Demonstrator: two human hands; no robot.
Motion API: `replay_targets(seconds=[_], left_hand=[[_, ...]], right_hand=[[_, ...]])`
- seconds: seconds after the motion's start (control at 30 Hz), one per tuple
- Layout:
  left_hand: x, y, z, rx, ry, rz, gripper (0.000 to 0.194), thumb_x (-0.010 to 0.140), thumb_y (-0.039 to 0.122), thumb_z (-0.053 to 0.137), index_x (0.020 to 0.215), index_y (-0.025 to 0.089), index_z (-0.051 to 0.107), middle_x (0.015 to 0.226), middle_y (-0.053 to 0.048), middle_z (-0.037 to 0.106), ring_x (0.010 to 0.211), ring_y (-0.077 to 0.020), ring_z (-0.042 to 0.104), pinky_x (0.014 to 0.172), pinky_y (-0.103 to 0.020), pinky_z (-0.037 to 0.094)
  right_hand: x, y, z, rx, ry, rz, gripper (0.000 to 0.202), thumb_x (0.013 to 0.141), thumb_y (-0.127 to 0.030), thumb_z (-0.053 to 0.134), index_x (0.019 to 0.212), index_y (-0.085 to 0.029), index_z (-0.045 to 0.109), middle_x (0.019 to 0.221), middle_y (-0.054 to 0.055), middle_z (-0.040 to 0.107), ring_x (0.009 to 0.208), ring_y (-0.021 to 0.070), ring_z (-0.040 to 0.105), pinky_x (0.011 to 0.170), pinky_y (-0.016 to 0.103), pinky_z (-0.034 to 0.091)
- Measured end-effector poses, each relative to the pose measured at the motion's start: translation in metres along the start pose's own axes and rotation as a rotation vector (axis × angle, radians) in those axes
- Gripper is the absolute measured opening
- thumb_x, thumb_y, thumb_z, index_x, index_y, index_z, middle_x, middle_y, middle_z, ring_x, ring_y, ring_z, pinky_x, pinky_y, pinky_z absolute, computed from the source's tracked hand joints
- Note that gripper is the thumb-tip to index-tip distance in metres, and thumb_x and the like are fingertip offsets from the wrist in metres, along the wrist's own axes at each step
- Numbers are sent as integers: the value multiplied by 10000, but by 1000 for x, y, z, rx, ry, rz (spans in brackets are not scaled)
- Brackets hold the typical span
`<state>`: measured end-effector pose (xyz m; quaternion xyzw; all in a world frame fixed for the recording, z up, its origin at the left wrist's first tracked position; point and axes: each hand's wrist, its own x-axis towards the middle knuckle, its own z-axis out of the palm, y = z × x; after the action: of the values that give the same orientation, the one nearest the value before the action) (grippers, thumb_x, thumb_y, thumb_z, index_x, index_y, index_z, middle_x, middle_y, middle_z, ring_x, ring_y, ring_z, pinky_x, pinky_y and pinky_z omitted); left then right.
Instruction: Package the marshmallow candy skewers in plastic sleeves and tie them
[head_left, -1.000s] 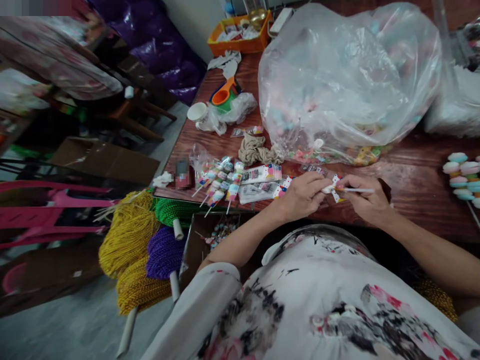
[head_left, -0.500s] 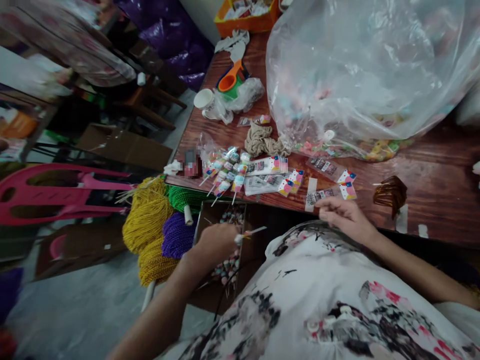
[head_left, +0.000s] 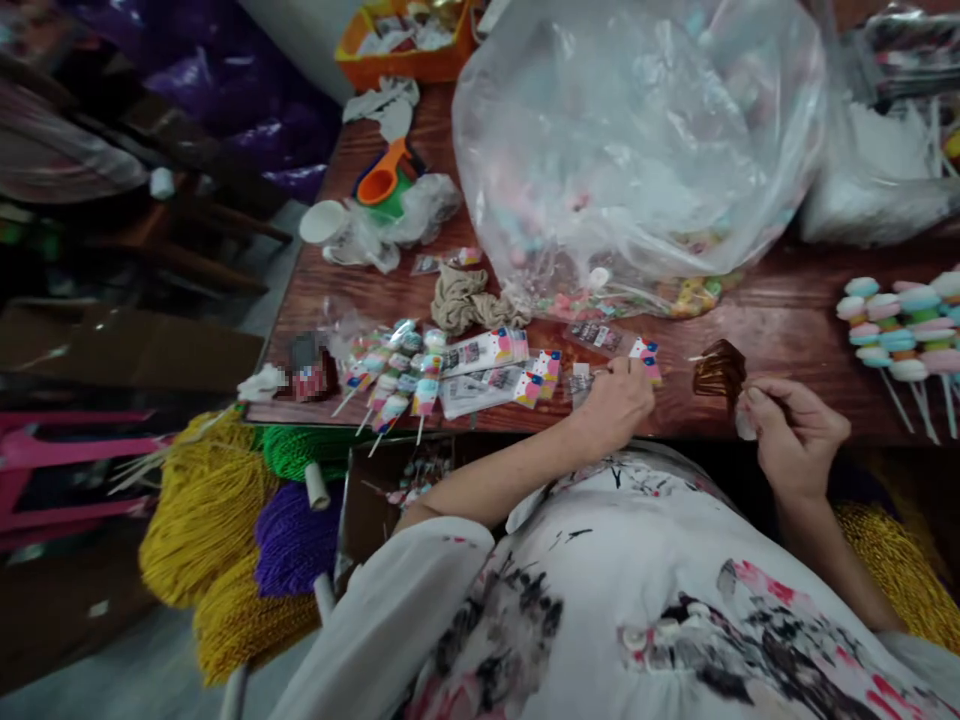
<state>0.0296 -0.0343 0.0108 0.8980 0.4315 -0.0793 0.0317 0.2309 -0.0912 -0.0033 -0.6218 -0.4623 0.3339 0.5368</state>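
Note:
My left hand (head_left: 616, 405) rests at the table's front edge, over a small clear packet (head_left: 581, 380); its fingers are bent down and what they hold, if anything, is hidden. Further right, my right hand (head_left: 799, 435) pinches a small whitish strip (head_left: 745, 418) between thumb and fingers, beside a bundle of brown ties (head_left: 718, 372). Behind my left hand lies a printed clear bag (head_left: 600, 337) with a colourful end. Flat printed bags (head_left: 484, 385) are stacked to the left, next to wrapped marshmallow sticks (head_left: 397, 375).
A large clear plastic bag (head_left: 637, 140) fills the table's back. Unwrapped marshmallow sticks (head_left: 911, 325) lie at the right. An orange basket (head_left: 405, 66), a white cup (head_left: 322, 222) and a beige cloth (head_left: 461, 298) stand or lie leftward. Yellow cord bundles (head_left: 206, 510) sit below.
The view has shifted right. My left hand has come up from the box below to the table packets. My right hand has moved right, beside the brown ties, and now pinches a whitish strip.

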Motion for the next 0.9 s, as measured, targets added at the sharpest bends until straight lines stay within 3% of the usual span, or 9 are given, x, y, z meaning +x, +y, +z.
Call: replay_targets(seconds=[0.1, 0.2, 0.37, 0.47, 0.57, 0.7, 0.9], left_hand=[[-1, -19, 8, -24, 15, 33, 240, 927, 97, 406, 1005, 84, 633, 996, -168, 617, 992, -279, 554, 726, -373, 477], [-10, -32, 14, -84, 71, 54, 223, 944, 163, 423, 981, 124, 640, 1006, -139, 627, 1000, -267, 546, 802, -387, 477], [-19, -37, 29, -141, 275, -16, 230, 914, 118, 436, 1011, 134, 644, 979, -115, 629, 968, -243, 541, 835, -365, 474], [-16, -42, 33, -174, 392, -9, 244, 887, 84, 454, 994, 157, 661, 950, -104, 642, 955, -231, 550, 833, -363, 469], [-11, -47, 32, -190, 464, 21, 198, 888, 126, 498, 953, 183, 676, 927, -94, 669, 963, -241, 550, 827, -389, 450], [-10, -44, 35, -136, 383, 101, 174, 893, 125, 507, 861, 184, 667, 895, -80, 678, 838, -218, 548, 745, -365, 441], [-18, -38, 41, -96, 357, -24, 279, 846, 90, 526, 1081, 170, 654, 1036, -106, 664, 914, -243, 558, 769, -366, 473]], right_hand=[[-12, 16, -18, -98, 63, 8, 135, 836, -304, 676, 909, -199, 719, 736, 6, 660, 623, 133, 582, 601, 281, 481], [-17, 24, -9, -97, 35, -21, 109, 860, -270, 644, 920, -212, 713, 726, -4, 661, 608, 126, 581, 592, 273, 480], [-8, 11, 29, -249, -218, -453, 130, 875, -170, 573, 919, -206, 690, 776, 29, 694, 683, 144, 635, 635, 277, 512], [6, 7, 24, -419, -191, -674, 180, 848, -126, 561, 955, -190, 690, 816, 63, 707, 729, 167, 651, 674, 301, 522], [19, 11, -11, -606, 48, -689, 190, 842, -130, 560, 971, -192, 685, 855, 76, 714, 784, 197, 658, 724, 335, 526], [31, 27, -80, -837, 379, -639, 127, 839, -160, 601, 921, -193, 692, 786, 74, 700, 730, 215, 631, 688, 338, 494], [44, 50, -168, -1033, 669, -566, 46, 758, -201, 711, 777, -231, 683, 716, 118, 664, 635, 237, 531, 600, 377, 348]])
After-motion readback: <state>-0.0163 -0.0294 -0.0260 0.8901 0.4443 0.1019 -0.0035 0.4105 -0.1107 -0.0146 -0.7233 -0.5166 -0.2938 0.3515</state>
